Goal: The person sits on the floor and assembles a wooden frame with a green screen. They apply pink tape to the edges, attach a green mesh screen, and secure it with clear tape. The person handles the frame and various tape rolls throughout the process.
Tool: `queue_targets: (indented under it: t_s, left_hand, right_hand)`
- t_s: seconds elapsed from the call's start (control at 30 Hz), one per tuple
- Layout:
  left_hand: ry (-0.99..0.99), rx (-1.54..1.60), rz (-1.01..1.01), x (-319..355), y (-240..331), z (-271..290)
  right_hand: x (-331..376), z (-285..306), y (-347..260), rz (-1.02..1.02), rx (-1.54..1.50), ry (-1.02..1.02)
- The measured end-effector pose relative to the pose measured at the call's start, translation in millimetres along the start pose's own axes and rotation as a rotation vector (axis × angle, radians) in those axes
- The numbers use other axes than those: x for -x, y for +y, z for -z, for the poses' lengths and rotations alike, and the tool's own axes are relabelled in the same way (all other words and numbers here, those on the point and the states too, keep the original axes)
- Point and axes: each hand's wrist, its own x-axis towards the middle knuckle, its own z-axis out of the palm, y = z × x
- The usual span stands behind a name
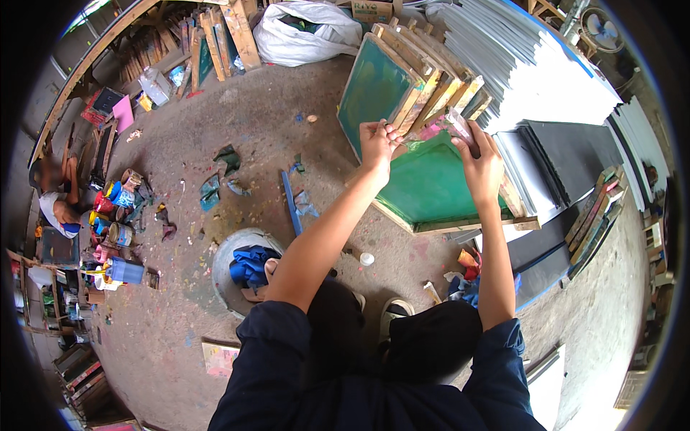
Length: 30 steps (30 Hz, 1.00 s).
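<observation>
A single head-worn fisheye looks steeply down from above the person's shoulders, close over the outstretched forearms, the workshop floor (pixel 287 144) bending toward the rim

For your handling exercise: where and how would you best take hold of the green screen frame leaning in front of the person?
Probably by the wooden rails, never the mesh. The green screen frame leans tilted against a row of frames, its top edge up. Come from above and the front, one hand per side of that top rail, as the left hand and right hand sit now.

Both hands (pixel 431 154) grip a green screen frame (pixel 431 187), possibly scraping it.
</observation>
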Motion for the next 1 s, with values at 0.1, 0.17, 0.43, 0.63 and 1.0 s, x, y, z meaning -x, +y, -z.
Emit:
queue_targets:
  t_s: [0.1, 0.17, 0.43, 0.63, 1.0]
  left_hand:
    - [-0.012, -0.029, -0.046, -1.9, 2.9, 8.0]
    - [0.017, -0.058, -0.016, -1.8, 5.5, 13.7]
    - [-0.262, -0.128, 0.197, 5.0, 22.6, 21.4]
    - [-0.316, -0.578, -0.516, 7.4, 24.0, 14.2]
    - [-0.344, -1.346, -0.493, 3.1, 23.6, 17.2]
  right_hand:
    - [-1.9, -2.8, 0.6, 0.018, 0.007, 0.004]
    - [-1.1, -1.8, 0.1, 0.011, 0.009, -0.008]
    - [3.5, 8.6, 2.9, 0.067, 0.045, -0.023]
    - [2.3, 2.5, -7.8, 0.146, 0.162, -0.006]
    - [3.5, -2.5, -4.5, 0.166, 0.235, 0.084]
